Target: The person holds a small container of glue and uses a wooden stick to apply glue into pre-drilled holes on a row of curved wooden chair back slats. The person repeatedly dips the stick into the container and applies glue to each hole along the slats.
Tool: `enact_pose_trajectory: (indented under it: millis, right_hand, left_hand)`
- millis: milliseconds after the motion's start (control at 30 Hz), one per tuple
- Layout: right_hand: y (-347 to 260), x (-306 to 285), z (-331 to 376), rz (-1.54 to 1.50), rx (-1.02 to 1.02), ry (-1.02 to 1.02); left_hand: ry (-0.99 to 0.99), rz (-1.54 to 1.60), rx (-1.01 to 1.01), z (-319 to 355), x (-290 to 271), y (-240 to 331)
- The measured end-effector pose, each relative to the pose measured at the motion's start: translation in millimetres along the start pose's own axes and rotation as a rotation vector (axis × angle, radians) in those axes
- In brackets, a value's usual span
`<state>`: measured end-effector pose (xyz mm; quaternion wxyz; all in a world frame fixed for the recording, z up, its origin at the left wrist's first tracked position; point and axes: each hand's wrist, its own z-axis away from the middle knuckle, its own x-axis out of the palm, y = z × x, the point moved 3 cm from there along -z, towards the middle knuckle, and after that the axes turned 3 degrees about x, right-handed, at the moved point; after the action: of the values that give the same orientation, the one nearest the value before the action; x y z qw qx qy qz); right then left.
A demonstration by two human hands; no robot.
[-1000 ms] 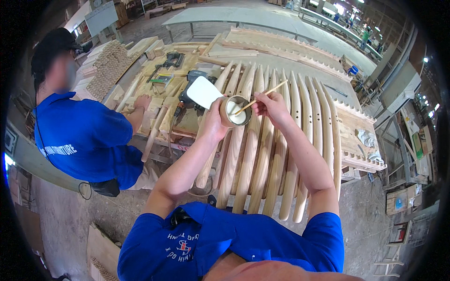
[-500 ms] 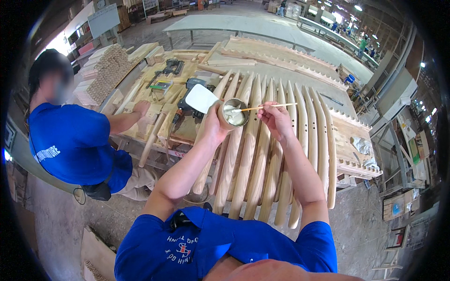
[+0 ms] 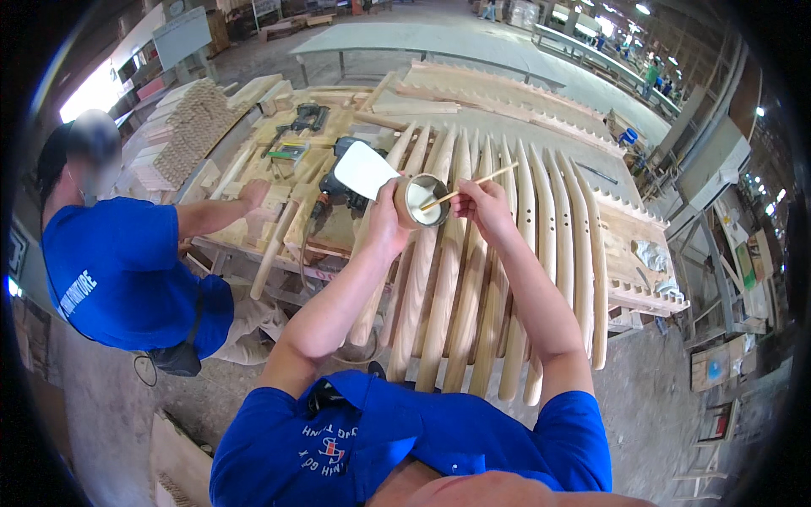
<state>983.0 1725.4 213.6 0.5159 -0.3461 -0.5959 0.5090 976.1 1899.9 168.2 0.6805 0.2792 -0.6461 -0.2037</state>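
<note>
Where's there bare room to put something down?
The far grey table looks bare, beyond the notched boards. There's a little room beside the slim dark tool. Curved wooden pieces crowd the space under the right hand.

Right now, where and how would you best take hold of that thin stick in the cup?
Probably by its bare shaft just outside the cup, coming from the right with thumb and fingertips. The thin stick slants out toward the upper right, while its other end reaches into the white substance. The right hand pinches it that way.
</note>
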Motion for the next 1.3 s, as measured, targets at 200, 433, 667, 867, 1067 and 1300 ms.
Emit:
enact_pose_trajectory:
  millis: [200, 433, 667, 867, 1067, 1300]
  right_hand:
    - [-2.8, -14.7, 0.4, -0.24, -0.06, -0.041]
    - [-6.8, -13.3, 6.2, -0.288, -0.192, 0.002]
    - [-16.0, -10.6, 7.6, 0.089, -0.305, 0.126]
    - [-34.8, 15.8, 12.1, 0.548, -0.33, 0.145]
    - [1.9, -1.9, -3.0, -0.086, 0.013, 0.081]
    - [-4.3, -16.7, -3.0, -0.24, -0.067, -0.005]
  left_hand:
    - [0.001, 0.081, -0.055, -5.6, -3.2, 1.5]
    - [0.006, 0.135, -0.071, -11.9, -4.0, 1.9]
    - [-0.005, 0.069, 0.024, -8.0, 2.1, 3.0]
    - [0.007, 0.048, 0.042, -3.5, 0.4, 5.8]
    - [-0.013, 0.078, 0.028, -6.0, 1.5, -1.1]
    - [0.036, 0.074, -0.136, -14.0, -6.6, -3.9]
